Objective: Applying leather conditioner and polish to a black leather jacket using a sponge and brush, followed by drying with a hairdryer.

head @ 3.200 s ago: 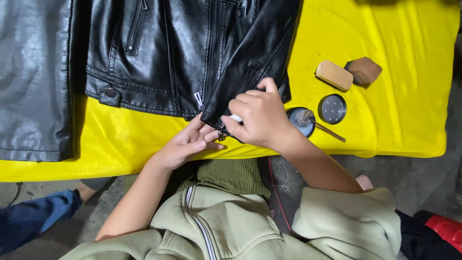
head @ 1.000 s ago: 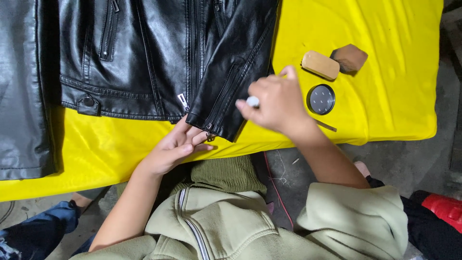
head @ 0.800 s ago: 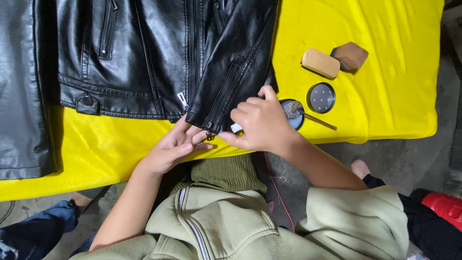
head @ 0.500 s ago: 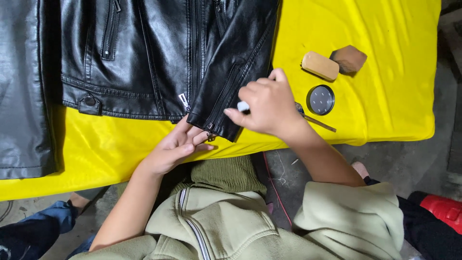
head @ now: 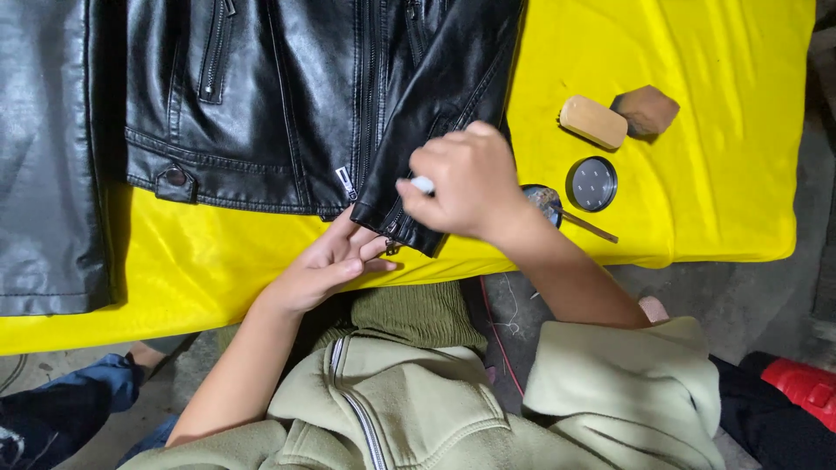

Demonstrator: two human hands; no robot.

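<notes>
A black leather jacket (head: 287, 96) lies on a table draped in yellow cloth (head: 697, 200). One sleeve (head: 435, 130) runs down to a zipped cuff near the table's front edge. My left hand (head: 331, 265) lies flat with its fingers pressing the cuff's end. My right hand (head: 461, 183) hovers over the cuff with its fingers closed on a small white object (head: 422, 184), held against the leather. What the white object is cannot be made out.
To the right of the sleeve sit a round dark tin (head: 592, 184), an open tin half hidden by my wrist (head: 544, 202) with a thin stick (head: 592, 228), a tan wooden block (head: 593, 122) and a brown sponge (head: 646, 110). A second black garment (head: 48, 157) lies at the left.
My right hand has gone back and forth between the tins and the sleeve cuff and now sits over the cuff. My left hand has stayed on the cuff's end.
</notes>
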